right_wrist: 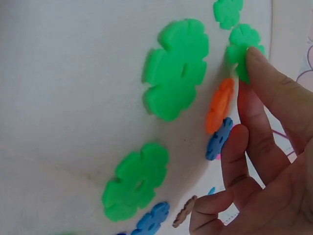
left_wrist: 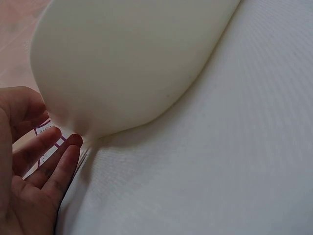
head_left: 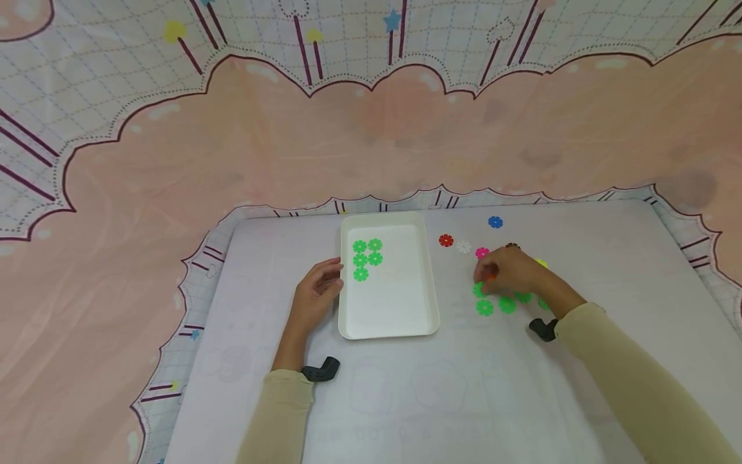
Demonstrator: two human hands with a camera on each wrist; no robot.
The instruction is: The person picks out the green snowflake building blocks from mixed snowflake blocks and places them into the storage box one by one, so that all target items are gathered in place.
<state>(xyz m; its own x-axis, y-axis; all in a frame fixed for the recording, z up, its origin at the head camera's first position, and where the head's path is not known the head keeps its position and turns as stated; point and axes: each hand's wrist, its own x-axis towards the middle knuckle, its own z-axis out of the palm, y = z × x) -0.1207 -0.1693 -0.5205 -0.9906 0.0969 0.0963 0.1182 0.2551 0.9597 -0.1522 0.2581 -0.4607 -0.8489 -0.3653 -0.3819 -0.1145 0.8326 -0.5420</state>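
My right hand (head_left: 510, 269) pinches a green snowflake disc (right_wrist: 240, 44) between thumb and index finger, above the table. Around it lie more green discs (right_wrist: 181, 68), an orange disc (right_wrist: 220, 105) and blue discs (right_wrist: 219, 138). The hand hides part of this group in the head view. My left hand (head_left: 315, 293) is at the left side of a white tray (head_left: 400, 316), fingers loosely bent at its rim, as the left wrist view also shows. Several green discs (head_left: 360, 260) lie flat in the tray's upper left part, in two columns.
Beyond my right hand are a red disc (head_left: 446, 240), a white disc (head_left: 464, 247), a pink disc (head_left: 482, 252) and a blue disc (head_left: 495, 222). A yellow disc (head_left: 542, 263) shows behind the wrist. The white table (head_left: 371, 399) meets a patterned cloth (head_left: 377, 142) at the back.
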